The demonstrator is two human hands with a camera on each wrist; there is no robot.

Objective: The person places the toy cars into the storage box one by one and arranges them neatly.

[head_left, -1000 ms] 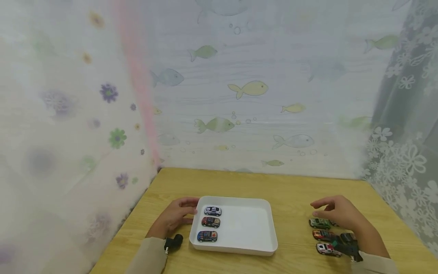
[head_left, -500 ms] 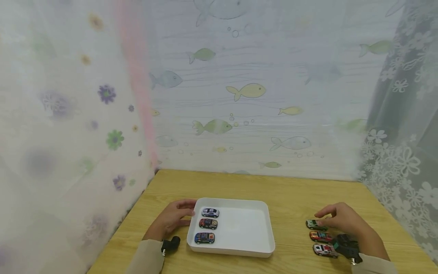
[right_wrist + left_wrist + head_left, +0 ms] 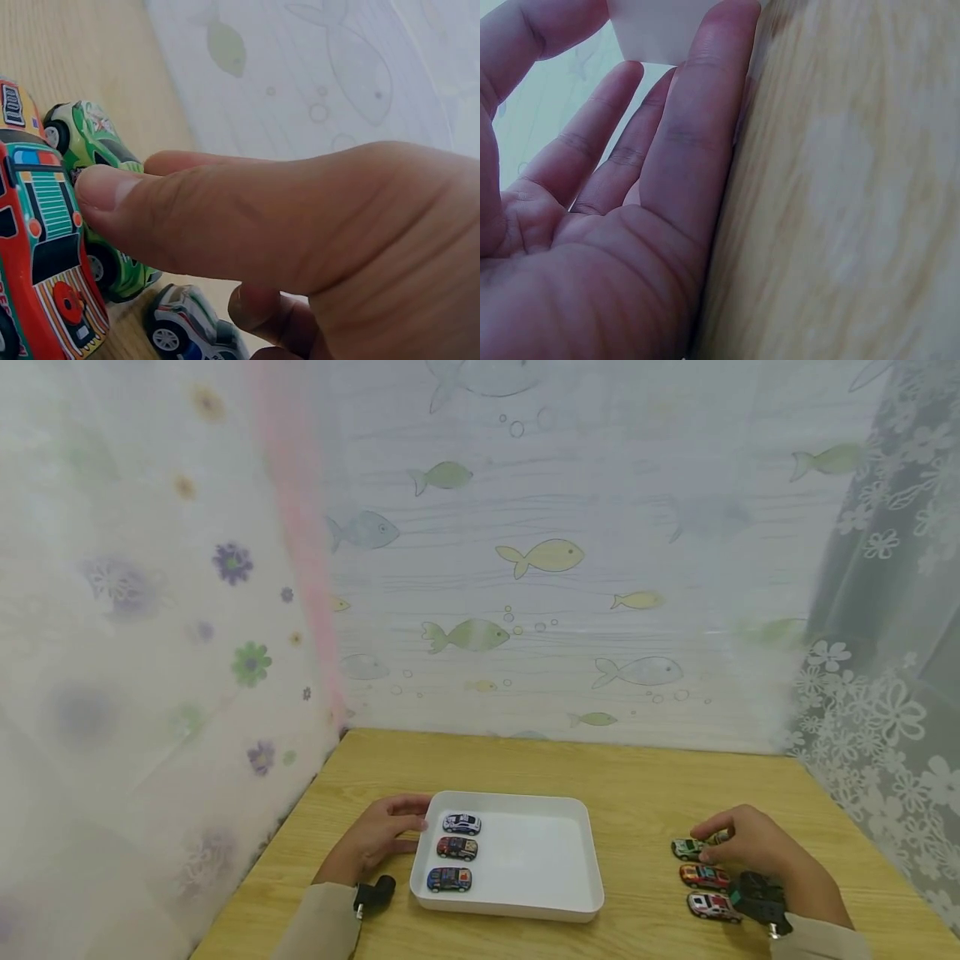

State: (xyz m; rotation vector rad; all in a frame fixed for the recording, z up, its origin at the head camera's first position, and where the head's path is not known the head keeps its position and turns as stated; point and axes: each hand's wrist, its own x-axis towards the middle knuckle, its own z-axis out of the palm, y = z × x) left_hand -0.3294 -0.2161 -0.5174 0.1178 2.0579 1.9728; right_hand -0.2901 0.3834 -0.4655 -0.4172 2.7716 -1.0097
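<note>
Nearest are the two sleeves, with a black device at the right wrist and another at the left. Just left of the right one, the white-and-red car lies on the desk, and beyond it the red car. At about the same depth, well over to the left, the blue car sits near the close end of the tray.

Next beyond the red car is the green car, pinched by the right hand: thumb on its near side, against the red car's flank, index finger on its far side. One end of it sticks out left of the fingertips. The right wrist view also shows a silver car near the green one, beside the hand's other fingers.

Level with this, the left hand touches the tray's left wall, fingers extended and loose, well apart from the green car. Inside that wall lie the dark red car and, farther, the white car. Behind the desk hangs a fish-print curtain.
</note>
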